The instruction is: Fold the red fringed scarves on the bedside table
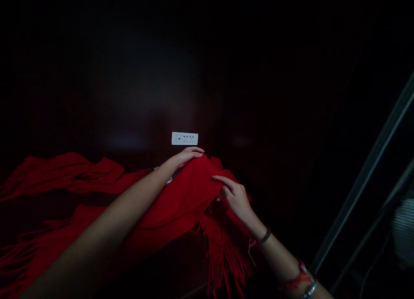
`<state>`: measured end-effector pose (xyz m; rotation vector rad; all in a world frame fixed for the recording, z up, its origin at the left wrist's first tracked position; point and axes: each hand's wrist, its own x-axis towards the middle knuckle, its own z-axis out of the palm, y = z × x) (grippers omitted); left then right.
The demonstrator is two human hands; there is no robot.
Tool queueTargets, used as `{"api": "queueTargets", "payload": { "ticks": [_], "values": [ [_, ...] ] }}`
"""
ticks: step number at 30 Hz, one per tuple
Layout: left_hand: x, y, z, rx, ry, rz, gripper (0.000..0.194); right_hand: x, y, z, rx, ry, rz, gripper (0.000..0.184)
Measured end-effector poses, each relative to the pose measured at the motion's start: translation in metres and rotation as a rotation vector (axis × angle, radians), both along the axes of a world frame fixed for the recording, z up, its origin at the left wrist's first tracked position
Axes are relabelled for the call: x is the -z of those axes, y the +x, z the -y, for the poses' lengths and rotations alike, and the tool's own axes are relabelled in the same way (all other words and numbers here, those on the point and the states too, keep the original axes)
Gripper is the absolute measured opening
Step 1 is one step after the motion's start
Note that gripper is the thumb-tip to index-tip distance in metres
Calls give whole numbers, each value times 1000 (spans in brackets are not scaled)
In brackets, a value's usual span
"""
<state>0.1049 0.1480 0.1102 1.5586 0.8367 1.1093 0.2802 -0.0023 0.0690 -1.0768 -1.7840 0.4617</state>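
Note:
A red fringed scarf (184, 191) is bunched up in front of me, with its long tassels hanging at the front right. My left hand (189, 155) is closed at the scarf's raised upper edge, its fingers lying along the fold. Lower and to the right, my right hand (235, 197) has the scarf's right edge between its fingers, the index finger stretched over the cloth and the others partly hidden below it. More red fringed cloth (71, 174) lies at the left; I cannot tell whether it is a separate scarf.
A white socket plate (184, 138) is on the dark wall just behind the scarf. Under my left wrist shows a small pale object (169, 180), mostly covered. A long metal-looking edge (362, 178) slants along the right, with a striped pale thing (403, 234) beyond it.

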Motion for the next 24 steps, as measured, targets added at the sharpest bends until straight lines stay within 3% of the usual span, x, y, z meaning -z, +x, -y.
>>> {"api": "queueTargets", "payload": {
  "ticks": [6,10,14,19,24],
  "values": [
    [-11,50,-10,-16,5,-37,28,0,43,-16,34,-94,-284,27],
    [-15,82,-20,5,24,-71,27,4,65,-22,166,-49,-321,25],
    [-10,107,-31,4,98,-196,25,13,80,-26,344,-39,-272,26],
    [8,124,-38,1,122,-360,24,33,89,-32,581,-141,-45,28],
    [28,130,-44,-23,142,-422,23,52,89,-35,681,-182,177,30]
  ]
}}
